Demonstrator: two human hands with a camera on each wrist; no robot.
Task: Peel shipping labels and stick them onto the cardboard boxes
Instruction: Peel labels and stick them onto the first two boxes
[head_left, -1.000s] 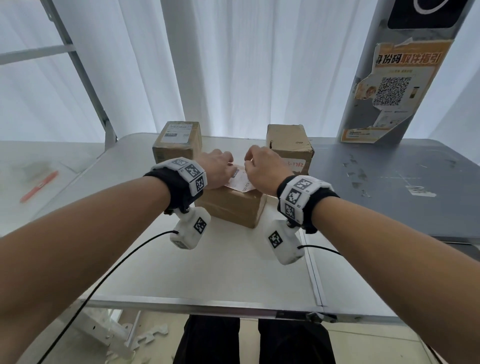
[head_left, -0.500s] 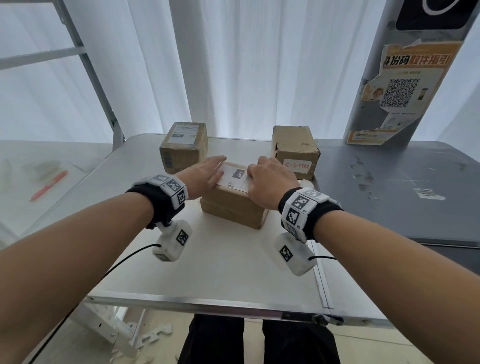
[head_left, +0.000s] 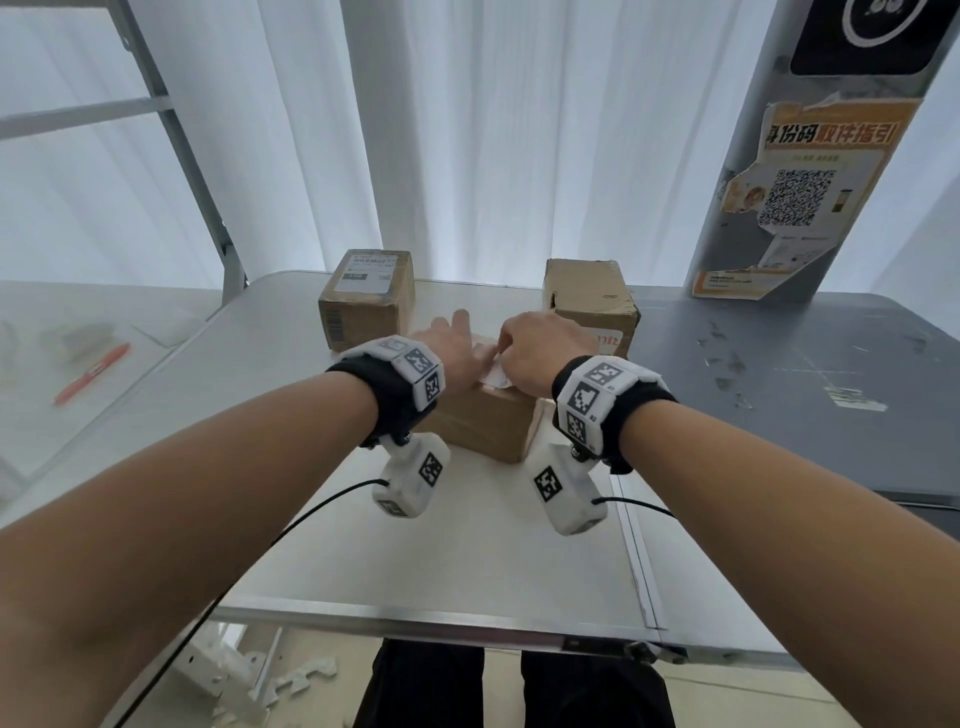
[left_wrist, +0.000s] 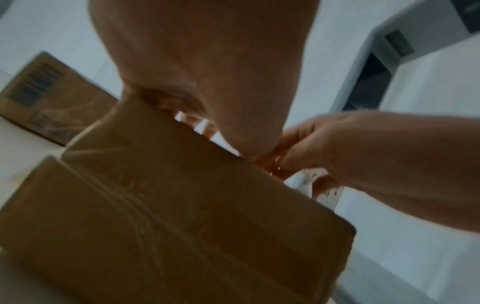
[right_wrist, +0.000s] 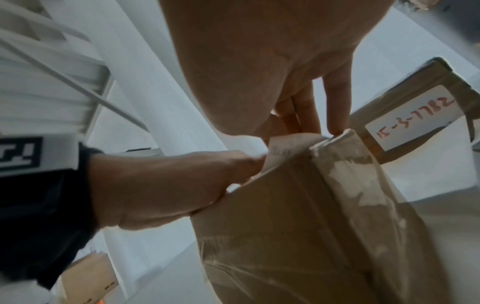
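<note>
A brown cardboard box (head_left: 483, 426) stands mid-table, with a white shipping label (head_left: 493, 373) on its top. My left hand (head_left: 457, 338) lies flat on the label, fingers straight. My right hand (head_left: 511, 358) is curled at the label's near right edge and pinches it. In the right wrist view, the label's corner (right_wrist: 283, 146) is lifted off the box (right_wrist: 285, 226) beside my left hand (right_wrist: 168, 185). The left wrist view shows my palm (left_wrist: 207, 61) on the box (left_wrist: 182, 205) and my right hand (left_wrist: 363, 154) closed over white paper. Most of the label is hidden by both hands.
At the back left, a box (head_left: 367, 312) carries a printed label. A back right box (head_left: 589, 299) has a white sticker with red writing (right_wrist: 410, 117). A grey pillar with an orange poster (head_left: 810, 192) stands at right. A red pen (head_left: 91, 371) lies on the left side table.
One second ago both hands held the label over the box, then both pressed it flat. Now my right hand has curled and pinches the label's edge. My left hand stays flat.
</note>
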